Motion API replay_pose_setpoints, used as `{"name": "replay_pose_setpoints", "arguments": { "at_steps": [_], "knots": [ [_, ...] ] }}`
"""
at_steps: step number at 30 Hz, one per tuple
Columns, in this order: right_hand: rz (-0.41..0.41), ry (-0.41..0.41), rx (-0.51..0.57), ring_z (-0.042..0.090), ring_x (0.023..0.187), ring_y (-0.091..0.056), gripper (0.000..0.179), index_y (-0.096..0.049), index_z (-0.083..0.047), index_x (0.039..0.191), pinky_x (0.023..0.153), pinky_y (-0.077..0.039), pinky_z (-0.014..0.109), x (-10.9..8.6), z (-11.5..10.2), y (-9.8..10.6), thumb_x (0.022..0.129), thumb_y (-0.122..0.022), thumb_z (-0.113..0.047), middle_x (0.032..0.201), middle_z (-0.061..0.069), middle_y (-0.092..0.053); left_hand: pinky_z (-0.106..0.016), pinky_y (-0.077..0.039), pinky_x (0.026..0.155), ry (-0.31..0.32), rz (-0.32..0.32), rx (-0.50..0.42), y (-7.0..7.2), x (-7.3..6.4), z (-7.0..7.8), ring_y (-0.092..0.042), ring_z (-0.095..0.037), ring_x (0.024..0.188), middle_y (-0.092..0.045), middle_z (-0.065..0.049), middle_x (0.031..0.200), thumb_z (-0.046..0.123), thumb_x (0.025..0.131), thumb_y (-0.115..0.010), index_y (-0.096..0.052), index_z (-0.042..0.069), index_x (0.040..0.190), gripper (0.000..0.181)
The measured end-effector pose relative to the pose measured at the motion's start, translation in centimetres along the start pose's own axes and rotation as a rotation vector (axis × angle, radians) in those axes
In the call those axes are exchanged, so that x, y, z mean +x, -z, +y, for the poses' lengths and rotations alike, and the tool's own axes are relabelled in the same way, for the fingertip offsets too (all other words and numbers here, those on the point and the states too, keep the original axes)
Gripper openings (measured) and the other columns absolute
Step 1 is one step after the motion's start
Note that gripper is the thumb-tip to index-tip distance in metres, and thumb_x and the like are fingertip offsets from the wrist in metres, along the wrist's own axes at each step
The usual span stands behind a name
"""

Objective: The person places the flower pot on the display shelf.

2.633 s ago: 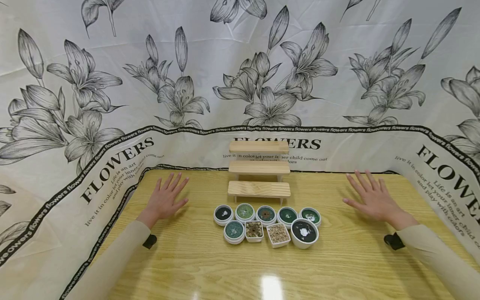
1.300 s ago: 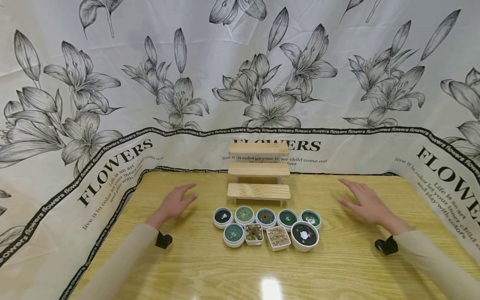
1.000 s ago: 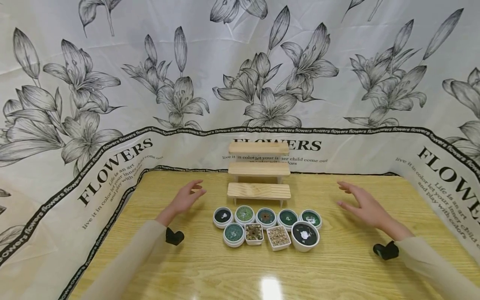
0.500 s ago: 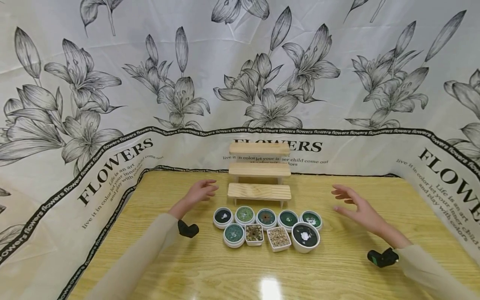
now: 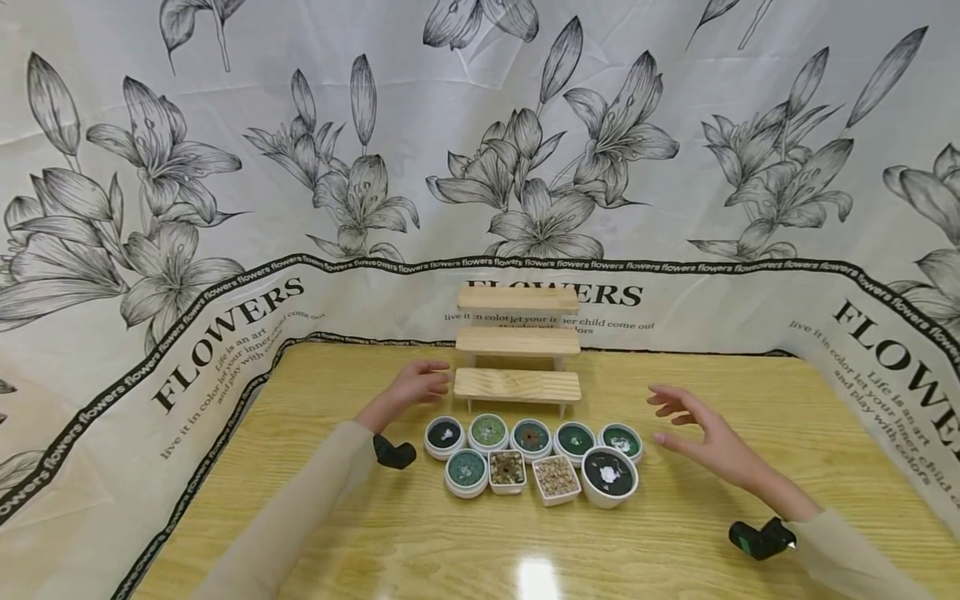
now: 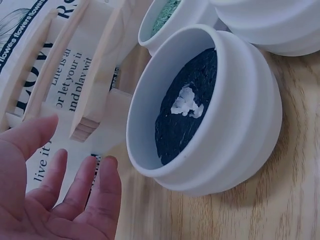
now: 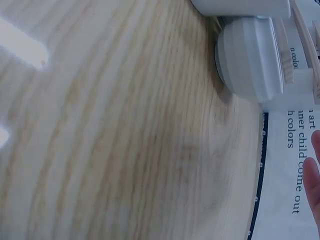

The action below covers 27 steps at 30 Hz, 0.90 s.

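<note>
1. Head: left hand [image 5: 412, 387] just beside the tiered stand's [image 5: 517, 385] left end; right hand [image 5: 708, 437] right of the clustered pots [image 5: 557, 480], its thumb and fingers apart. Both empty. Pots near of stand on counter [image 5: 337, 533], presumably for two-handed reach.
2. Left wrist: fingers [image 6: 107, 195] slightly apart, near dark-filled pot [image 6: 235, 120].
3. Right wrist: fingers cropped; spread indeterminable.

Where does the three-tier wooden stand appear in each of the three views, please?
Head: near the middle; the three-tier wooden stand is behind the white pots.
Left wrist: upper left, slanting, partly cut off.
Right wrist: upper right corner, mostly cut off.
Shared landmark: the cloth backdrop with black printed lettering, behind the stand.
</note>
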State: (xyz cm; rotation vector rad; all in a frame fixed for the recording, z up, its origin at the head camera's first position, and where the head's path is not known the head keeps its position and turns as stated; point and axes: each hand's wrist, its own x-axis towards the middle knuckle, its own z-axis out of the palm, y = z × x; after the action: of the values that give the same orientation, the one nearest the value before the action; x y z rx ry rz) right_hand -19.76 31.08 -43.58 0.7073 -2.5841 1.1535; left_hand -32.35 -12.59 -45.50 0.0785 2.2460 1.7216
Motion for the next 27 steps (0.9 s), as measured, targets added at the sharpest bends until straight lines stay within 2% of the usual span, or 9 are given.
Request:
{"name": "replay_pose_setpoints", "arguments": {
  "at_steps": [5,11,13,18,27],
  "knots": [
    [-0.018,-0.005,0.021,0.003,0.105,-0.053,0.067,-0.042,-0.006,0.141,0.084,-0.047,0.017,-0.6,-0.7,-0.8,0.082,-0.073,-0.002,0.124,-0.010,-0.055,-0.033,-0.058,0.083,0.019,-0.034,-0.052,-0.3,0.4,-0.4,-0.063,-0.015,0.085,-0.060,-0.024,0.122,0.013,0.095,-0.058,-0.047,-0.007,0.135,0.046],
    [-0.036,0.004,0.044,0.007,0.101,-0.055,0.073,-0.044,-0.008,0.139,0.080,-0.051,0.021,-1.0,-1.3,-1.9,0.076,-0.080,-0.004,0.122,-0.017,-0.053,-0.035,-0.058,0.087,0.012,-0.063,-0.073,-0.6,0.3,-0.5,-0.063,-0.014,0.084,-0.060,-0.025,0.122,0.010,0.094,-0.059,-0.047,-0.008,0.135,0.047],
    [-0.044,0.006,0.056,0.010,0.099,-0.056,0.074,-0.045,-0.006,0.138,0.079,-0.051,0.022,-1.0,-1.4,-2.2,0.074,-0.082,-0.006,0.121,-0.013,-0.056,-0.036,-0.058,0.088,0.014,-0.072,-0.081,-0.7,0.3,-0.4,-0.063,-0.014,0.084,-0.059,-0.026,0.123,0.009,0.094,-0.059,-0.046,-0.009,0.136,0.047],
    [-0.065,0.023,0.069,0.011,0.097,-0.057,0.076,-0.047,-0.005,0.136,0.077,-0.052,0.023,-1.2,-1.4,-2.9,0.070,-0.085,-0.009,0.117,0.010,-0.059,-0.031,-0.059,0.082,0.016,-0.088,-0.077,-1.0,0.3,-0.3,-0.063,-0.014,0.083,-0.057,-0.029,0.124,0.010,0.094,-0.059,-0.041,-0.010,0.138,0.052],
    [-0.045,0.057,0.065,0.010,0.093,-0.056,0.081,-0.050,-0.003,0.133,0.072,-0.053,0.025,-1.8,-1.5,-3.8,0.063,-0.090,-0.013,0.115,0.013,-0.058,-0.023,-0.059,0.073,0.044,-0.067,-0.106,-1.3,0.2,0.0,-0.061,-0.009,0.073,-0.063,-0.018,0.111,0.009,0.093,-0.061,-0.042,-0.007,0.140,0.053]
  ]
}}
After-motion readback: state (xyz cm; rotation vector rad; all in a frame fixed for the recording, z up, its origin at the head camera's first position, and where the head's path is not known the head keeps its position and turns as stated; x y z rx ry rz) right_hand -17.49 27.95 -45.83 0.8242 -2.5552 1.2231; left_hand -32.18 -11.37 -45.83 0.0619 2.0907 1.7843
